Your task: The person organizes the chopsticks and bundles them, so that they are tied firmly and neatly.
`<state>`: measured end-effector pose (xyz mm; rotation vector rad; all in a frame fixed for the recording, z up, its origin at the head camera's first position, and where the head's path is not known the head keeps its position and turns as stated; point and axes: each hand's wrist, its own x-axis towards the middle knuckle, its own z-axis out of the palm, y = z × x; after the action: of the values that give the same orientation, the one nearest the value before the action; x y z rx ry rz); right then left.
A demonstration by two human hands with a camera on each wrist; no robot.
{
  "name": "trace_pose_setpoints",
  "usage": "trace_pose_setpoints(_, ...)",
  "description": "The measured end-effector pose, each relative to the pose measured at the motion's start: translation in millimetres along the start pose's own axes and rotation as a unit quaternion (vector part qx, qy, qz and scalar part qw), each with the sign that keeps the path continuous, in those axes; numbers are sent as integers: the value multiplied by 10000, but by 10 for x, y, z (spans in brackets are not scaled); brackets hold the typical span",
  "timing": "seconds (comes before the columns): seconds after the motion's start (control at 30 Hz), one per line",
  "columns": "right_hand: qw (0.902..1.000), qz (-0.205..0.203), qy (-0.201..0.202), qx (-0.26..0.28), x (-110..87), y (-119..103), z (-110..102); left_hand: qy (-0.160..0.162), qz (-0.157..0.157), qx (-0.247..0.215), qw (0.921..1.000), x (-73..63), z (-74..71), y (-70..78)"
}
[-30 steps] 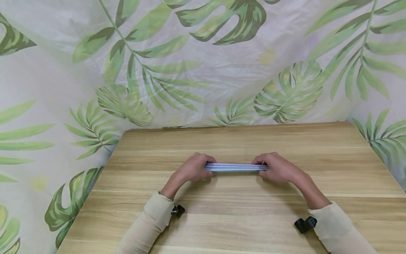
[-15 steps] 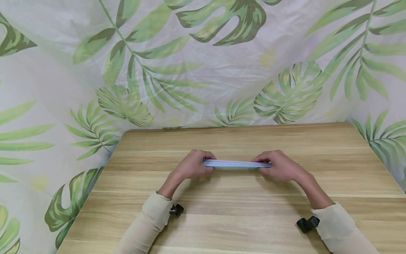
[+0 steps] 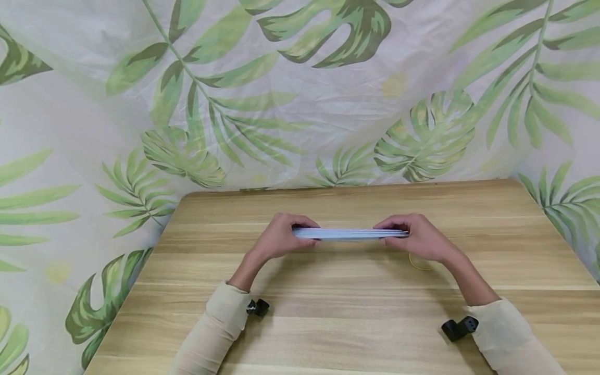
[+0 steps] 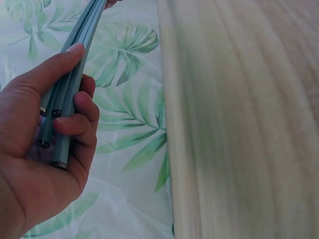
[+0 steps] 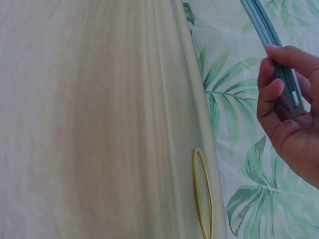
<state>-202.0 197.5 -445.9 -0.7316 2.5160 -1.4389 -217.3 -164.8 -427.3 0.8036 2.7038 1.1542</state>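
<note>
Head view, with the bundle of slim rods (image 3: pixel 347 235) taken as the centre of the dial: nearest lay the left sleeve (image 3: pixel 217 323) at eight o'clock and the right sleeve (image 3: pixel 511 338) at four, both pale beige. At the inner side of each cuff sat a small black fitting, the left fitting (image 3: pixel 258 307) and the right fitting (image 3: pixel 460 328). Farther in, at nine o'clock, the left hand (image 3: pixel 280 237) was partly closed and held one end of the bundle; its wrist view showed the thumb along one side, the fingers curled round the other, and dark rod tips (image 4: pixel 60 165) by the palm. At three o'clock the right hand (image 3: pixel 420 237), likewise partly closed, gripped the opposite end between thumb and bent fingers. Between them the bundle — blue-green in the wrist views, paler from above — ran nearly level, raised off the tabletop (image 3: pixel 347 312). Between three and four o'clock a thin yellow loop (image 5: pixel 196 186) lay on that wood-grained surface, just beside its edge in the right wrist view, where the bottom of the picture cut it off. Soft shadows fell on the wood under both hands. Beyond the table's far edge, at twelve o'clock, hung a wrinkled pale backdrop (image 3: pixel 347 94) printed with green leaves.
</note>
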Motion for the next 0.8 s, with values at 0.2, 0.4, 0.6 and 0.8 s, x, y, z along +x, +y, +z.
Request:
trace_pose_setpoints(0.2,9987,84,101,488,14,-32,39,71,108,-174,9998,5,-34,4)
trace_pose_setpoints(0.4,9956,377,403,752,26,-112,48,225,82,-416,9988,33,-55,19)
trace_pose_setpoints(0.6,9938,379,523,902,71,-185,57,457,62,-535,9975,57,-78,48)
trace_pose_setpoints(0.8,9918,412,648,1020,108,-223,95,524,103,-464,9975,112,-61,103)
